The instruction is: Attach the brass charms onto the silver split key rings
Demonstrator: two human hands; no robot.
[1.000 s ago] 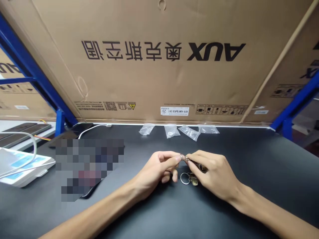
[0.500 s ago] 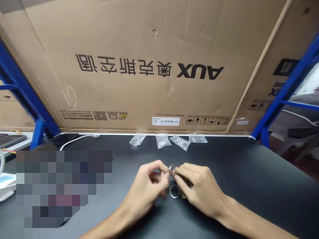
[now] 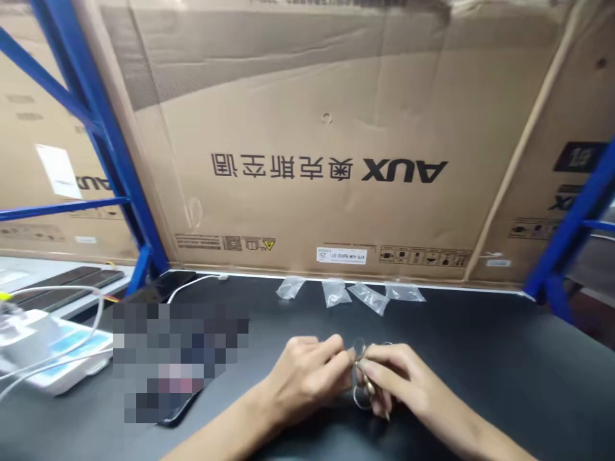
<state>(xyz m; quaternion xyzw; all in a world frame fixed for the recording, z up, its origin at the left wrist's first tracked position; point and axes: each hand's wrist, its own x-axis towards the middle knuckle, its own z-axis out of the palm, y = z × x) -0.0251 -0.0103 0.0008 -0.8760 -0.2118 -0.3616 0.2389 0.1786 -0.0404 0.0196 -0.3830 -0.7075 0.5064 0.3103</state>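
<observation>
My left hand is closed in a pinch, its fingertips on the edge of a metal key ring. My right hand meets it from the other side, thumb and forefinger closed on the same key ring. A second, larger ring hangs below, beside the right fingers. Small brass-coloured pieces show under the right thumb, partly covered by the fingers. Blur and the fingers hide their exact kind and how they join the rings.
Several small clear plastic bags lie along the table's back edge, before a large cardboard box. A pixelated dark device is at left, near a white power strip with cables. Blue metal posts flank the black table.
The camera view has shifted, so the scene sits lower and further right. My left fingers have curled in more, and the right hand has turned, showing the brass-coloured pieces below its thumb.
</observation>
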